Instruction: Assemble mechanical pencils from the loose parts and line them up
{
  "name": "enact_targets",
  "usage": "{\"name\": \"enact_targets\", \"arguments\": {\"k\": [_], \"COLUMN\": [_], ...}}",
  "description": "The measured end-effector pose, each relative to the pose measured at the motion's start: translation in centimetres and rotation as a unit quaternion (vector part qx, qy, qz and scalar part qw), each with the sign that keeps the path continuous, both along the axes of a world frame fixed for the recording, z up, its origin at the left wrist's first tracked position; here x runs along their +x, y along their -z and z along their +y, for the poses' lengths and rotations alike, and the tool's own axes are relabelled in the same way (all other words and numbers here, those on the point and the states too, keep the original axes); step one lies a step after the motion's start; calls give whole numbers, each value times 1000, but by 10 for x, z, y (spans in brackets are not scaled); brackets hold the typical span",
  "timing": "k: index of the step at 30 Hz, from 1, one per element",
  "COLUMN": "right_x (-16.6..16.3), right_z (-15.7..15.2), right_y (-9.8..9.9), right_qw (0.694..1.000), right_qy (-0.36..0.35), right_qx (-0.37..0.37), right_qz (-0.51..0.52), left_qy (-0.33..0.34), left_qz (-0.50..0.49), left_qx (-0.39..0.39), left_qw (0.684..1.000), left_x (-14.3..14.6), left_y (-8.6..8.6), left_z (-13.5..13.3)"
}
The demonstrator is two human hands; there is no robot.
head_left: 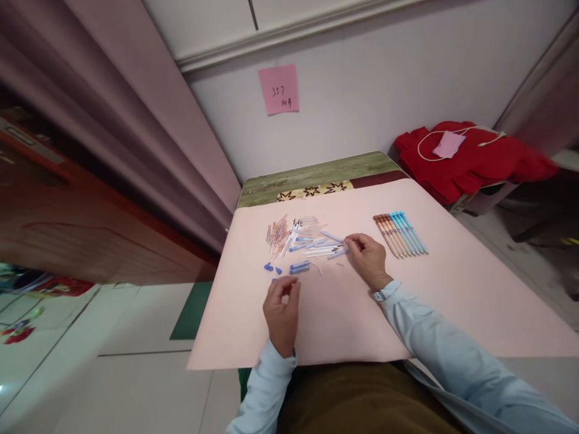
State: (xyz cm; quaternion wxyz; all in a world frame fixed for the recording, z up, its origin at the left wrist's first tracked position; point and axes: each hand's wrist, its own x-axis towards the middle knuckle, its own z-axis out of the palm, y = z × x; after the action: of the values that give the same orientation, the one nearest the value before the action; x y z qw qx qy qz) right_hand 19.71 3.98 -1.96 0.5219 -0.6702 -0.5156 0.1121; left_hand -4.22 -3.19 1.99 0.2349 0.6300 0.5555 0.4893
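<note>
Steady lightly: one pale-blue tube (332, 237), pinched by its end in right hand (368, 258), with left hand (281, 310) curled near short blue barrels (299, 270), cannot tell if holding anything.

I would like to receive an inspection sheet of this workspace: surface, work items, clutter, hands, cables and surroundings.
Surface: pale pink sheet over table; far strip uncovered.
Work items: row of pens, brown or blue tops, at right; loose pile of slender parts mid-left; small blue pieces nearby.
Clutter: red cloth beside the table, with pink paper on it.
Left hand: curled, near the blue pieces; grip unclear.
Right hand: fingertips at the pile's right edge; grip unclear.
Cables: white cable on the cloth.
Surroundings: pink curtain, wall, tiled floor.
</note>
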Motion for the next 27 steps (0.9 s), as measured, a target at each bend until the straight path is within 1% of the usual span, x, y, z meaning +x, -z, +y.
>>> {"name": "enact_targets", "arguments": {"k": [2,4,7,10,12,15,20,25,27], "right_x": [0,0,0,-1,-1,-2,-2,-1,-1], "right_z": [0,0,-2,-3,-3,-4,-4,-4,-4], "right_y": [0,0,0,0,1,1,1,3,4], "right_qw": [1000,1000,999,999,999,998,999,999,999], "right_qy": [-2,-7,-19,-25,-25,-31,-31,-30,-29], "right_qx": [-3,-6,-7,-4,0,4,6,6,5], "right_qz": [-8,-18,-35,-46,-48,-47,-41,-41,-38], "left_qy": [-48,-111,-197,-253,-277,-290,-279,-267,-256], "left_qz": [-8,4,41,46,48,46,-5,62,81], "left_qx": [38,89,135,131,127,107,27,-61,-78], "left_qw": [998,990,970,957,951,950,960,960,960], "left_x": [4,6,1,-11,-19,-26,-25,-22,-22], "left_y": [-7,-6,8,24,31,36,41,42,42], "left_z": [13,26,37,38,37,39,44,43,43]}}
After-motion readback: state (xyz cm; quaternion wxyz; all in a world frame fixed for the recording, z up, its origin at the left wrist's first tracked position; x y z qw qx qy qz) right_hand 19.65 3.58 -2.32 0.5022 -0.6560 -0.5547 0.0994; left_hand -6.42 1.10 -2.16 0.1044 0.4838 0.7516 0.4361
